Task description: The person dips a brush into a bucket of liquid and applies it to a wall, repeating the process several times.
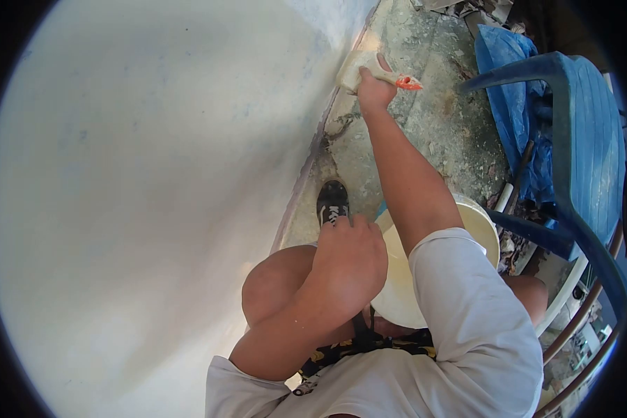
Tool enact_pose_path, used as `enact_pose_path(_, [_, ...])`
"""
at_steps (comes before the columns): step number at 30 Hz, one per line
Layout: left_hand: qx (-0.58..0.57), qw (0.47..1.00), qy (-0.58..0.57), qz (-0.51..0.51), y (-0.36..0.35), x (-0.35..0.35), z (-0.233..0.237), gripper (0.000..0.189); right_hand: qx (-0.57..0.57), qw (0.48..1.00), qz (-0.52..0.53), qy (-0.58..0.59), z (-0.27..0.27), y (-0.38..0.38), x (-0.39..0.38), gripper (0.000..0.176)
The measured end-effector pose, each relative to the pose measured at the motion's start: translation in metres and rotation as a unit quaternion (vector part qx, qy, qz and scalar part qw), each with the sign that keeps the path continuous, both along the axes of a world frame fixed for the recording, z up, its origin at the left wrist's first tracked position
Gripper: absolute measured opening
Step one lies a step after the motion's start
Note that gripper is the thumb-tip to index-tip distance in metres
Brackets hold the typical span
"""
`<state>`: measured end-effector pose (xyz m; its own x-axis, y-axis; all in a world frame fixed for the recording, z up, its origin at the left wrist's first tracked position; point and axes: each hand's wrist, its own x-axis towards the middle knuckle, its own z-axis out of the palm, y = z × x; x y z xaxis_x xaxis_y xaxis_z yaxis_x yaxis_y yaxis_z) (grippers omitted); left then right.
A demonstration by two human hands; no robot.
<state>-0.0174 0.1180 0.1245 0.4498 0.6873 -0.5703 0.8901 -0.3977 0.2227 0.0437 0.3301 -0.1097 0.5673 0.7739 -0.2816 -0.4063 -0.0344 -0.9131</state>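
A wide paintbrush [355, 70] with a pale head and an orange-tipped handle is gripped in my right hand [376, 89]. Its head lies against the foot of the white wall [153, 174], where the wall meets the floor. My left hand [350, 256] is closed, knuckles up, close to my bent knee and beside the bucket; the curled fingers hide whatever may be in them. Under my right arm stands a large cream bucket [477, 226], partly covered by the forearm and sleeve. Its inside looks pale.
A black shoe [333, 200] is on the floor near the wall. To the right stands a blue plastic chair [595, 139], with a blue plastic sheet [501, 56] behind it. The concrete floor [432, 118] is stained and splattered. Debris lies at the far end and beneath the chair.
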Motion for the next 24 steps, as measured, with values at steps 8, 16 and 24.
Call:
enact_pose_path(8, [0.025,0.999,0.008,0.025,0.003,-0.015,-0.009,0.026,0.089,0.996,-0.012,0.000,0.048,0.010,0.011,0.053])
enact_pose_path(16, [0.034,0.999,-0.012,0.010,-0.002,-0.012,-0.006,0.024,0.033,0.998,-0.048,-0.036,-0.011,0.040,0.063,0.053])
enact_pose_path(24, [0.007,1.000,-0.011,0.019,0.004,-0.005,-0.001,0.023,0.013,0.996,0.003,-0.086,-0.038,0.071,0.042,0.053])
